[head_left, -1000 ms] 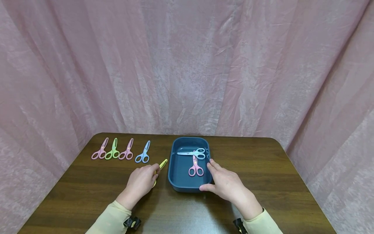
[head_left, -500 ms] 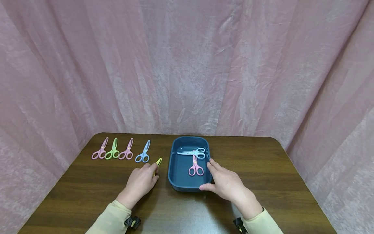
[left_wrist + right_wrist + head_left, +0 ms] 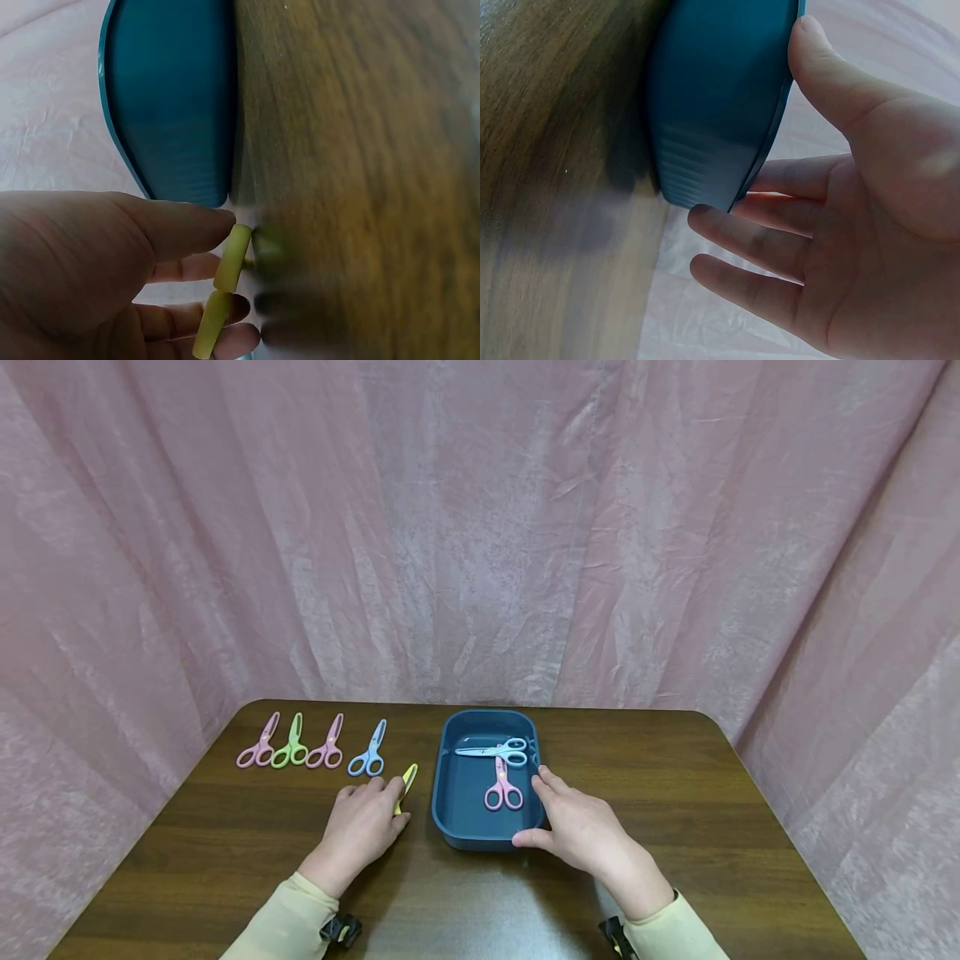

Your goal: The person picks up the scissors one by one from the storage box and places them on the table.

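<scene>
My left hand (image 3: 362,827) pinches a pair of yellow scissors (image 3: 408,777) low over the table, left of a blue tray (image 3: 450,837). Its blades point away from me, and in the left wrist view the thumb and fingers lie on the yellow handle loops (image 3: 234,259). At the tray's near right corner rests my right hand (image 3: 581,828). In the right wrist view its thumb touches the rim and its straight fingers lie along the side wall. Inside the tray, light blue scissors (image 3: 480,752) lie across the blades of pink scissors (image 3: 502,793).
Along the far left of the wooden table (image 3: 675,793) runs a row of scissors: pink (image 3: 262,747), green (image 3: 293,747), another pink (image 3: 330,747) and blue (image 3: 372,752). A pink curtain (image 3: 480,527) hangs behind the table.
The yellow scissors have shifted left, nearer the blue pair, and their handles have slipped behind my left fingers. My right hand and the tray stay where they were.
</scene>
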### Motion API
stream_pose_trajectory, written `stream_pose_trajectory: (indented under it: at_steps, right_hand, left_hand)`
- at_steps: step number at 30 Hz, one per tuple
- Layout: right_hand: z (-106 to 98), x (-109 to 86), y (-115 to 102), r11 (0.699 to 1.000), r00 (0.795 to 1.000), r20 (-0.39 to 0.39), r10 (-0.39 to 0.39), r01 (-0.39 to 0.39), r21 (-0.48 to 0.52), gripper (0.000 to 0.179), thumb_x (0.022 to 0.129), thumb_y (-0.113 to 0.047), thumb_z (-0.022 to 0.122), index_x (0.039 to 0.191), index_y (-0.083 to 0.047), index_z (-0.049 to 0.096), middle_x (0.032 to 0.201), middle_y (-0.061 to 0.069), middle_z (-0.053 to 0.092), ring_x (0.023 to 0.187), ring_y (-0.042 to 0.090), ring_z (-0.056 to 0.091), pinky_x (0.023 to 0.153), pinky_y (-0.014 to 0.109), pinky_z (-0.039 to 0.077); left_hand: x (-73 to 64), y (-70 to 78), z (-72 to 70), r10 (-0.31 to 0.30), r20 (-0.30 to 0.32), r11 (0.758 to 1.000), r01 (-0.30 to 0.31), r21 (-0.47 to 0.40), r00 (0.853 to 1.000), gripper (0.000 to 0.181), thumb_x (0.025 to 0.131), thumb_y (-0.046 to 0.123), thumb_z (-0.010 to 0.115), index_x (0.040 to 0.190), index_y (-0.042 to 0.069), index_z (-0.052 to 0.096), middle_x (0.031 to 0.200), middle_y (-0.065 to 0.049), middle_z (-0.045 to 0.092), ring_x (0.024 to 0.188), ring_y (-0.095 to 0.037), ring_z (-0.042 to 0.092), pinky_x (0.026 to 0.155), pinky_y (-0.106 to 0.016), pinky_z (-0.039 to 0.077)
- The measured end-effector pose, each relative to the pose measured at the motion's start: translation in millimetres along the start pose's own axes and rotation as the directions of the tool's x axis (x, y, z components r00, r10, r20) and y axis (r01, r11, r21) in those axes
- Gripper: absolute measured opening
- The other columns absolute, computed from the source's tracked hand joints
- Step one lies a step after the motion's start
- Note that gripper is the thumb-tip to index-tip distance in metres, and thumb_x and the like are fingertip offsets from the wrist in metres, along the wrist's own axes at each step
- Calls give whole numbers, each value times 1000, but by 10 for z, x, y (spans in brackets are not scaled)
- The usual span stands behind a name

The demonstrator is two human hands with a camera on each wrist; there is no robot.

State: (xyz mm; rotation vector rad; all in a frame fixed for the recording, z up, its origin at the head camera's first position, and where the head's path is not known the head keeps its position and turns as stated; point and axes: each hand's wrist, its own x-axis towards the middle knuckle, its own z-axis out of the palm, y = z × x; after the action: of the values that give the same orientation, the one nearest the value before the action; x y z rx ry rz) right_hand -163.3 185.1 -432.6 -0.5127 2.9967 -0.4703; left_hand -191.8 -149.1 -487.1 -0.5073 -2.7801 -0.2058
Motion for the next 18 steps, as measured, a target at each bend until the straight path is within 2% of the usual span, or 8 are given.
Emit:
stream_pose_trajectory:
  at_steps: [8,14,18]
  right_hand:
    - [2,-2,2,1000,1000,3,4,-4,2,99,89,-63,86,158,2,57,169,21,47,143,44,60,107,63,55]
    - [0,-6,-2,1000,1000,-6,-1,1,1,99,88,-62,87,157,3,57,168,22,48,142,44,60,107,62,55]
    - [0,-9,-1,1000,1000,-10,-2,2,2,98,88,-62,87,157,3,57,168,22,48,142,44,61,107,62,55]
  left_hand:
    - [-37,4,-18,0,42,1000,0,18,999,33,88,28,93,107,12,71,91,-8,65,85,-36,68,87,-63,53]
    - [-137,55,-94,56,11,998,-56,42,998,32,89,28,92,111,12,75,100,-9,70,91,-38,71,92,-65,53]
    - [-234,97,-124,88,12,994,-89,60,996,34,89,32,93,113,14,77,105,-7,71,96,-37,71,95,-67,52]
